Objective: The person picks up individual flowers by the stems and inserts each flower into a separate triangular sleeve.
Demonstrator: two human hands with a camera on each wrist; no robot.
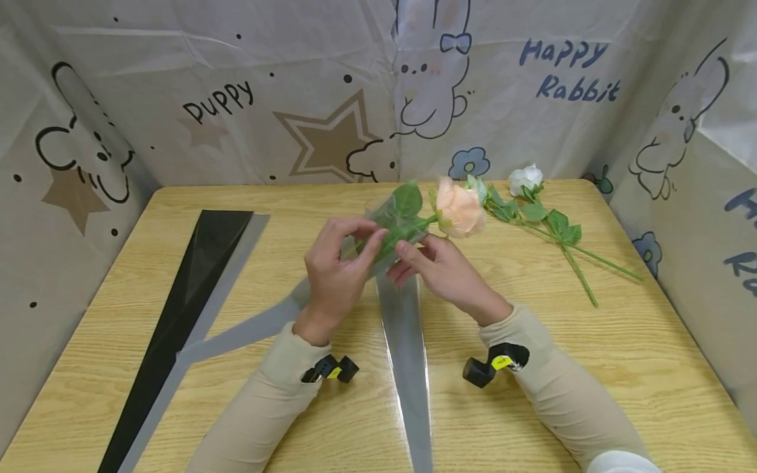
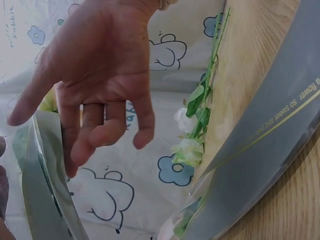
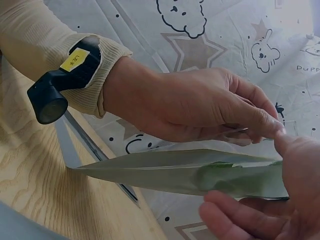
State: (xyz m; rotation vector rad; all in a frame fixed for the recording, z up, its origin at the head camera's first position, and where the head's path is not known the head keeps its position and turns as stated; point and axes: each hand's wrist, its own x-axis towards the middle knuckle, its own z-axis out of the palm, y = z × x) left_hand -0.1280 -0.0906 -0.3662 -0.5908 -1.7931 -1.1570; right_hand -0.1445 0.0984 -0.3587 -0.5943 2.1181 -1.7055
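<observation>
In the head view a peach rose (image 1: 460,207) pokes out of a clear, greyish flower sleeve (image 1: 242,332), its leaves (image 1: 408,199) showing through the film. The left hand (image 1: 340,269) pinches the sleeve's edge between thumb and forefinger. Beside the sleeve's mouth is the right hand (image 1: 440,266), palm up and fingers loosely bent; its thumb and forefinger stand apart around the film in the left wrist view. A second tapered sleeve (image 1: 408,368) lies below the hands. Gold lettering runs along it in the left wrist view, with a pale pink bloom (image 2: 169,227) at its far end.
Two white roses lie at the back right, one bloom (image 1: 525,179) beyond the other, with crossed stems (image 1: 573,266). Long black-and-grey sleeves (image 1: 201,282) lie on the left of the wooden table (image 1: 639,368). Printed cloth (image 1: 236,144) walls the back and sides.
</observation>
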